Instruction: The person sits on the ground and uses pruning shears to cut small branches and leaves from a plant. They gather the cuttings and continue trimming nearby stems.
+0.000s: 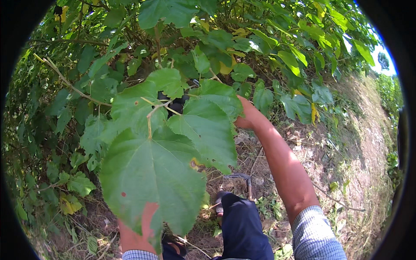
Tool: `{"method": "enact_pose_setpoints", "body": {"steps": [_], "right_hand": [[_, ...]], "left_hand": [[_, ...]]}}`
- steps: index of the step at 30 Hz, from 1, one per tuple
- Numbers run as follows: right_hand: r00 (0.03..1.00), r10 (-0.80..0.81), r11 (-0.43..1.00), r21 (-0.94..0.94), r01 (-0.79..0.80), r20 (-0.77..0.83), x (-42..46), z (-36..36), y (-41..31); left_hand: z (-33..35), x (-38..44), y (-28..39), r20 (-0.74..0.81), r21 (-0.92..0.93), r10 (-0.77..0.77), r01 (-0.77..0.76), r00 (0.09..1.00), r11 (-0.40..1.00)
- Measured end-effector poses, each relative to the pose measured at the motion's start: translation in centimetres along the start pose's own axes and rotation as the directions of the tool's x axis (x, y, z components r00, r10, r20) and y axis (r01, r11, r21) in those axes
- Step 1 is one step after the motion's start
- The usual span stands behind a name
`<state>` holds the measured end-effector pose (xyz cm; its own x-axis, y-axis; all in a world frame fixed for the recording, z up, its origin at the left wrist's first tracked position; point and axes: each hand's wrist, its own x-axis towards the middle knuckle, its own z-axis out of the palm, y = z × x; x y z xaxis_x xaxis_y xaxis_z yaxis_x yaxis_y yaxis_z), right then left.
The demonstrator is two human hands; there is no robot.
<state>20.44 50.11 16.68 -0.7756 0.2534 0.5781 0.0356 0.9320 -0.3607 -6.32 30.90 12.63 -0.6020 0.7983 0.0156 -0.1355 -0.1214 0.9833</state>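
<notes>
Large green lobed leaves (152, 165) on a cut leafy branch (152, 113) fill the middle of the view, close to the camera. My right hand (246, 113) reaches in behind them from the right. Its fingers are hidden, so what they hold cannot be seen. Between the leaves shows a black object (177, 105), mostly covered; its kind is unclear. Only my left forearm (133, 239) appears at the bottom, partly behind the biggest leaf, and the left hand itself is out of sight.
Dense leafy bushes (292, 35) stand ahead and to the left. A bare broken twig (70, 84) juts out at left. On the ground by my shoe (219, 198) lies a sickle-like tool (242, 177) with a curved blade. A dirt path (370, 130) with dry grass runs along the right.
</notes>
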Motion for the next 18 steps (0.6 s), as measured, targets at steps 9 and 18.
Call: {"method": "enact_pose_setpoints", "body": {"steps": [9, 18], "right_hand": [[0.632, 0.676, 0.214, 0.719, -0.661, 0.38, -0.1, 2.8, 1.3], [0.526, 0.714, 0.2, 0.586, -0.785, 0.462, 1.9, 5.4, 2.4]], "left_hand": [[-1.2, -2.5, -5.2, 0.024, 0.195, -0.046, 0.04, 0.999, 0.98], [-2.1, -2.8, -6.3, 0.053, 0.267, -0.024, 0.009, 0.998, 0.964]]}}
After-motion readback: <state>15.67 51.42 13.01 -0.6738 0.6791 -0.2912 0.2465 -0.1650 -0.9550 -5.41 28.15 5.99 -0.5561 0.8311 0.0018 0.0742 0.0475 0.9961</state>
